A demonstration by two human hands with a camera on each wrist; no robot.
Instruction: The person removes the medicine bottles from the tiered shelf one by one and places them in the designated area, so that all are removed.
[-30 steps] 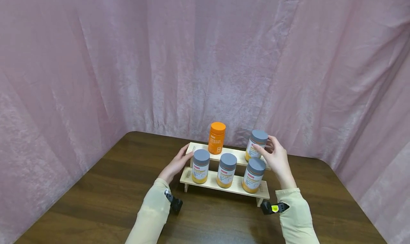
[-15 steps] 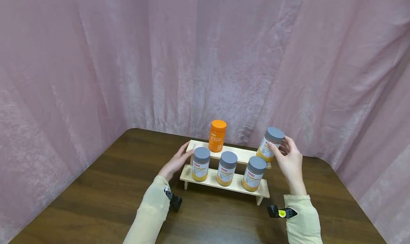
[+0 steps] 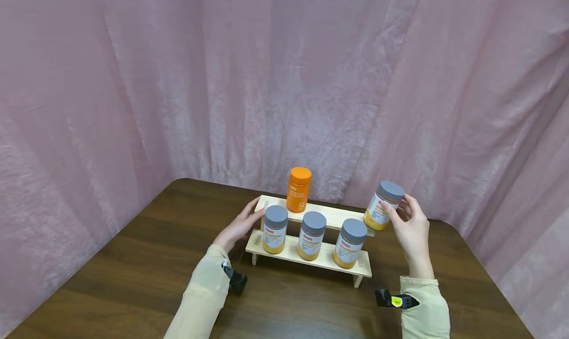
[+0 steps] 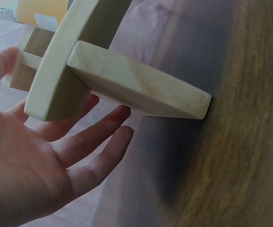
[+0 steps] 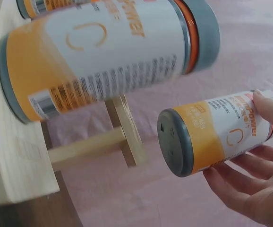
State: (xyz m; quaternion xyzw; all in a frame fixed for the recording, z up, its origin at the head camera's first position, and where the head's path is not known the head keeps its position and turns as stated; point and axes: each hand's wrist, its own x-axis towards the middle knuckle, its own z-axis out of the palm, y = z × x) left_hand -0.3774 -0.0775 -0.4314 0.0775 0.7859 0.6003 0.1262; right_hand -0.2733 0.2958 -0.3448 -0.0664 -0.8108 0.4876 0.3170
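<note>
In the head view, my right hand (image 3: 412, 230) grips a grey-lidded jar (image 3: 383, 205) with a white and yellow label at the right end of a two-tier wooden rack (image 3: 329, 215). The right wrist view shows this jar (image 5: 221, 132) tilted and off the shelf, its dark base exposed, thumb on one side and fingers on the other. My left hand (image 3: 240, 228) holds the rack's left end; the left wrist view shows the thumb at the upper shelf's end and fingers (image 4: 113, 151) loosely spread behind. Some fingertips are hidden.
An orange jar (image 3: 299, 190) stands on the upper tier. Three grey-lidded jars stand along the lower tier: left (image 3: 274, 230), middle (image 3: 311, 236) and right (image 3: 349, 244). A dark wooden table (image 3: 284, 304) bears the rack, with a pink curtain (image 3: 284, 82) behind.
My right hand has lifted the grey-lidded jar from the upper tier and carried it rightward to the rack's end, tilting it. The left hand stays at the rack's left end.
</note>
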